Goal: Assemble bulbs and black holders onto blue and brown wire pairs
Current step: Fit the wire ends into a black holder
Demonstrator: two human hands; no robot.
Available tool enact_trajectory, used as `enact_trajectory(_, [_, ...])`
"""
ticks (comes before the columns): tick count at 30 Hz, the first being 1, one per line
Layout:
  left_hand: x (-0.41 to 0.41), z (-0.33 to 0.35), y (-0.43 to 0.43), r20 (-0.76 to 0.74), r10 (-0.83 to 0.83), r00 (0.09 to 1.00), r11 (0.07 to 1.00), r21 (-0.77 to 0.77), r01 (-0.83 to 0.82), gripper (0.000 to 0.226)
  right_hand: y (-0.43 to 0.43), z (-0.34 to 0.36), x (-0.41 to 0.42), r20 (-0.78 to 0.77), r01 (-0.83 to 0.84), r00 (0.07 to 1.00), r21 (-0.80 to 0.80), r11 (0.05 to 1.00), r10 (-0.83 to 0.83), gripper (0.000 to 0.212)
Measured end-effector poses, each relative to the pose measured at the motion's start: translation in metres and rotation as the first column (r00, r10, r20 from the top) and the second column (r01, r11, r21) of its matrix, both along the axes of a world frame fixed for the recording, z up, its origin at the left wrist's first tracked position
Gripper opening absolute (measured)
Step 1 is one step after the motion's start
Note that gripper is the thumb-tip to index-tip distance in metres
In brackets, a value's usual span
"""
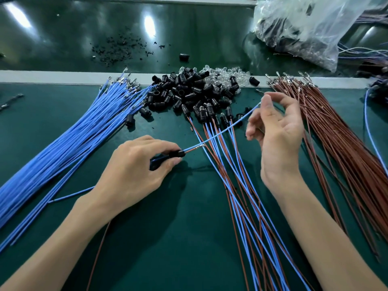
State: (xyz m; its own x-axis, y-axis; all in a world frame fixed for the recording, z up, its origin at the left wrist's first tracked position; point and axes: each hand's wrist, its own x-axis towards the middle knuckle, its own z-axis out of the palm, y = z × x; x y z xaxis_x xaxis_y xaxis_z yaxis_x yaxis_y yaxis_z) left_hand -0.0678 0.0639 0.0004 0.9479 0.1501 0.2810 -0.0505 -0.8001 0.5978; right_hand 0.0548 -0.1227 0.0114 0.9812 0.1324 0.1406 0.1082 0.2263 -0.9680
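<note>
Left hand [134,164]: palm down, low over the green table [168,227], thumb and forefinger pinching a black holder [177,153]. A blue wire [226,128] runs from the holder up to the right hand [277,131], which is raised with its palm turned leftward and fingers curled, thumb and forefinger pinching the wire's far end.
</note>
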Motion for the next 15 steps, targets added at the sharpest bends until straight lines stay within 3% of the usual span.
enact_trajectory(3, [0.0,-0.001,0.0,0.005,-0.01,1.0,1.0,0.01,0.01,0.017,-0.004,-0.003,0.005,-0.126,0.029,0.991,-0.058,0.998,-0.036,0.006])
enact_trajectory(6, [0.0,-0.002,0.001,0.023,-0.011,1.0,1.0,0.002,0.011,0.016,-0.004,-0.004,0.007,-0.179,-0.045,0.983,-0.062,0.997,0.033,0.021])
enact_trajectory(12, [0.0,-0.003,-0.002,0.034,-0.01,0.999,1.0,0.004,0.01,0.021,0.003,-0.006,-0.009,-0.061,-0.352,0.936,-0.161,0.922,0.346,0.019])
enact_trajectory(15, [0.0,-0.005,-0.004,0.054,-0.005,0.999,1.0,0.013,0.004,0.019,0.008,-0.008,-0.015,-0.006,-0.388,0.92,-0.167,0.907,0.392,0.01])
